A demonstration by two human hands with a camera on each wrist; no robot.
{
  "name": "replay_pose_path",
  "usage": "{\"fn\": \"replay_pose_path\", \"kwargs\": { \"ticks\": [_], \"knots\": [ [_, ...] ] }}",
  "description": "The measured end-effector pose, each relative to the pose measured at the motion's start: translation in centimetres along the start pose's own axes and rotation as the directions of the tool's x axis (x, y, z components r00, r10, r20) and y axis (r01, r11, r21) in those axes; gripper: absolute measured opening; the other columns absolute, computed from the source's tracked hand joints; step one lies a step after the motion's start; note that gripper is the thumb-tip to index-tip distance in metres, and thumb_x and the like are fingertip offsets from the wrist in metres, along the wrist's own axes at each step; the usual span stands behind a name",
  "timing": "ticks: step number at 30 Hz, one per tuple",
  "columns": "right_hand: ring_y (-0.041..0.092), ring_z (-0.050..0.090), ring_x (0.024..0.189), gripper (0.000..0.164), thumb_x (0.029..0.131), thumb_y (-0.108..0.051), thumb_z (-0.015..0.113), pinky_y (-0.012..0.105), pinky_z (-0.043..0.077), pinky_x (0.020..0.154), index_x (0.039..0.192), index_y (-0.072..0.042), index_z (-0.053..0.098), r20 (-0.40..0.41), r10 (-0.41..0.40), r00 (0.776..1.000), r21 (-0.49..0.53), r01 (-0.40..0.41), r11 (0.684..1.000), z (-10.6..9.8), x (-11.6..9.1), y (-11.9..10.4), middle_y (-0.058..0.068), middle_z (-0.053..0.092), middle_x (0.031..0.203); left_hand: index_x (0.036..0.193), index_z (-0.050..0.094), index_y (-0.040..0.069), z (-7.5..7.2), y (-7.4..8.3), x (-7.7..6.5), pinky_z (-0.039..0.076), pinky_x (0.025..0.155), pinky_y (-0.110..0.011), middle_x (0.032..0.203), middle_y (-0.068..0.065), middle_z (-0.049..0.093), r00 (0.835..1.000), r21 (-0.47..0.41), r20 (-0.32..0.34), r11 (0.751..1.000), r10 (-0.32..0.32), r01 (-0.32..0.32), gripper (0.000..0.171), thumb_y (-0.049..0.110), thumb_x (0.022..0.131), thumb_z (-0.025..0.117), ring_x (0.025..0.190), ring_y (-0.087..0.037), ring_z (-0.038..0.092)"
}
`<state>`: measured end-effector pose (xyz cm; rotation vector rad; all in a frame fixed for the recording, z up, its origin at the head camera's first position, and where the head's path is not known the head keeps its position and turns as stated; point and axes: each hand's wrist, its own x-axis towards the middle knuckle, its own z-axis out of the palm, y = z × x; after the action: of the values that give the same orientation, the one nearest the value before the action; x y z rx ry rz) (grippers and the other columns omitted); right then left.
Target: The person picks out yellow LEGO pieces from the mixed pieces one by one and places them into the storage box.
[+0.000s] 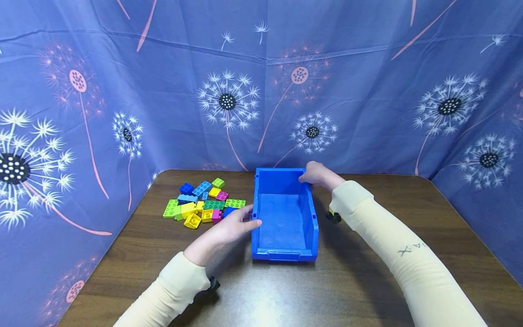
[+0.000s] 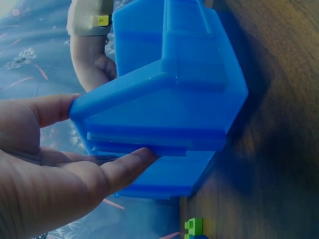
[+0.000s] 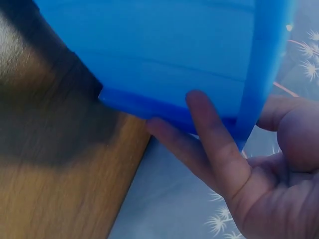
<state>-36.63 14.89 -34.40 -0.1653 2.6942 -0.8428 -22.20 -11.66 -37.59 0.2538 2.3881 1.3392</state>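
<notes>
A blue plastic storage bin [image 1: 282, 220], low at its front, is at the middle of the table. My left hand [image 1: 233, 225] holds its left wall, thumb at the upper rim and fingers against the outer side. In the left wrist view, that hand [image 2: 65, 164] has fingers touching the ridged outer wall of the bin [image 2: 149, 114]. At the back right corner my right hand [image 1: 320, 175] grips the bin, thumb over the rim. The right wrist view shows fingers of this hand [image 3: 239, 174] along the outside of the bin [image 3: 164, 55]. No bricks show inside it.
Several toy building bricks [image 1: 214, 205] in green, yellow, blue and pink lie loose left of the bin, close to my left hand. The wooden table [image 1: 388, 254] ends at the back against a blue dandelion-print curtain [image 1: 359, 91].
</notes>
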Motion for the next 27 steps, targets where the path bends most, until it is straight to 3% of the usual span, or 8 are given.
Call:
{"fn": "replay_pose_path", "kwargs": {
  "ticks": [4,11,15,20,27],
  "knots": [
    [0.027,0.069,0.074,0.044,0.087,-0.01,0.057,0.039,0.058,0.067,0.121,0.015,0.045,-0.017,0.004,1.0,-0.04,-0.005,0.999,0.2,0.2,0.1,0.031,0.059,0.111,0.148,0.028,0.011,0.1,-0.1,-0.1,0.039,0.103,-0.05,0.147,-0.012,0.039,1.0,-0.004,0.004,1.0,-0.01,0.01,0.074,0.044,0.09,0.059,0.134,-0.034,0.038],
    [0.026,0.069,0.064,0.027,0.089,-0.019,0.059,0.033,0.057,0.057,0.093,0.008,0.059,-0.077,-0.037,0.996,-0.171,0.024,0.985,0.9,0.2,0.2,0.019,0.065,0.077,0.148,0.028,0.012,0.1,0.0,-0.5,0.039,0.103,-0.05,0.147,-0.011,0.039,1.0,-0.003,0.003,1.0,-0.025,0.025,0.074,0.045,0.09,0.059,0.134,-0.033,0.038],
    [0.031,0.07,0.07,0.027,0.089,-0.021,0.059,0.029,0.056,0.052,0.092,0.006,0.058,-0.101,-0.037,0.994,-0.192,0.017,0.981,1.1,0.2,0.2,0.017,0.063,0.075,0.148,0.028,0.012,0.1,-0.1,-0.5,0.04,0.102,-0.05,0.148,-0.011,0.038,1.0,-0.013,0.006,1.0,-0.023,0.023,0.076,0.046,0.089,0.059,0.135,-0.034,0.037],
    [0.031,0.069,0.07,0.026,0.09,-0.022,0.058,0.033,0.057,0.057,0.088,0.005,0.058,-0.115,-0.035,0.993,-0.179,0.014,0.984,1.2,0.2,0.3,0.013,0.059,0.07,0.149,0.027,0.013,0.0,-0.1,-0.3,0.039,0.103,-0.049,0.149,-0.01,0.037,0.999,-0.022,0.013,0.999,-0.036,0.036,0.077,0.047,0.088,0.06,0.136,-0.033,0.036],
    [0.019,0.058,0.057,0.025,0.089,-0.023,0.059,0.026,0.048,0.05,0.079,0.0,0.054,-0.165,-0.063,0.984,-0.238,0.022,0.971,1.3,0.2,0.1,0.006,0.05,0.063,0.148,0.028,0.011,-0.7,0.2,0.0,0.039,0.104,-0.05,0.146,-0.011,0.041,1.0,-0.037,-0.004,0.999,-0.018,0.018,0.07,0.042,0.092,0.056,0.134,-0.032,0.039]
  ]
}}
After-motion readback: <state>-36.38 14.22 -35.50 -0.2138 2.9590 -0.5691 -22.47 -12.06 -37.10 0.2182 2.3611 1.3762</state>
